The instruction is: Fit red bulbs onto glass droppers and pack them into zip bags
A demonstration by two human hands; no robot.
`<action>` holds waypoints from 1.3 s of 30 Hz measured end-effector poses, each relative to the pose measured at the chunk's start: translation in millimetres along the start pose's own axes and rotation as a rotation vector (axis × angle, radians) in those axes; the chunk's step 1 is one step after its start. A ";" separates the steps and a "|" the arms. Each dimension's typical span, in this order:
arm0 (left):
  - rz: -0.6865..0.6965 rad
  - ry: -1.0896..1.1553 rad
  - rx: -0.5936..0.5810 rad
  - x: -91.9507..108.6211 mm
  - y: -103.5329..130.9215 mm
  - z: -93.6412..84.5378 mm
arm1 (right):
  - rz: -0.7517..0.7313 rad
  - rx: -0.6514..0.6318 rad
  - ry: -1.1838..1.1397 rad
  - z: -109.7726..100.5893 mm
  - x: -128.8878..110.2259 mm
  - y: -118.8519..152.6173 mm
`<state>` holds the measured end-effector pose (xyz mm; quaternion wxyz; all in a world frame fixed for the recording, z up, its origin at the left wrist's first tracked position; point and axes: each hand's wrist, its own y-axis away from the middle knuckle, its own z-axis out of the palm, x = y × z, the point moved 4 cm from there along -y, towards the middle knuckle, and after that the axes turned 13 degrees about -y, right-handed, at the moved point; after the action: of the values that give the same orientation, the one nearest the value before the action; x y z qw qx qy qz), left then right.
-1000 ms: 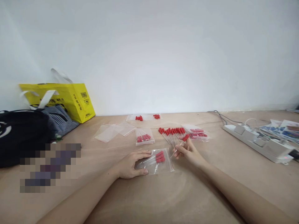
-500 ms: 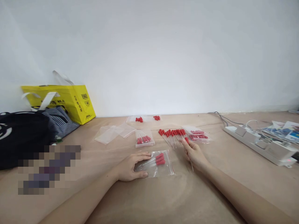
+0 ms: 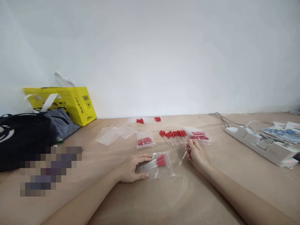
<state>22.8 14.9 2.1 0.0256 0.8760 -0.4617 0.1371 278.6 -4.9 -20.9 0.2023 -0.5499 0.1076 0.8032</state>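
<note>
My left hand [image 3: 131,168] lies on the table with thumb and fingers spread. Its fingertips rest on the left end of a clear zip bag [image 3: 169,171]. Inside this bag are a few droppers with red bulbs [image 3: 161,160], their bulbs toward the right. My right hand [image 3: 196,154] is closed around one dropper [image 3: 184,158], whose thin clear stem points down and left toward the bag. Behind this hand, a row of loose red-bulbed droppers [image 3: 173,134] lies on the table. The fingers hide part of the held dropper's bulb.
Behind lie a filled dropper bag [image 3: 145,139], flat clear bags [image 3: 107,136], stacked filled bags [image 3: 199,136] and another bag [image 3: 147,119]. A power strip [image 3: 260,147] stands right. Left are a yellow bag [image 3: 81,106], a black bag [image 3: 23,140] and a blurred patch [image 3: 50,172].
The dropper in my right hand has swung so its stem now points down-left, toward the bag. That hand has shifted slightly right. My left hand remains on the bag.
</note>
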 end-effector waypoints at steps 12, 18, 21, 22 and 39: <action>-0.003 0.013 0.008 -0.6 -0.6 -0.5 | -0.116 -0.145 0.051 10.1 9.1 4.7; 0.004 0.007 0.006 0.5 -1.6 -1.1 | -0.021 -0.194 0.034 14.8 11.1 7.3; 0.015 0.005 0.017 0.7 -1.6 -1.1 | 0.102 -0.264 -0.004 20.3 13.5 12.5; 0.018 0.005 0.020 0.7 -1.6 -0.9 | 0.151 -0.297 -0.025 21.8 14.5 14.4; 0.019 0.004 0.021 -1.2 -0.5 2.7 | 0.303 -0.642 0.251 27.5 22.3 33.3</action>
<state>23.1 15.7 -0.7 0.0159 0.8716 -0.4683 0.1441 233.7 -19.3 -33.0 -0.1164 -0.6573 -0.0455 0.7432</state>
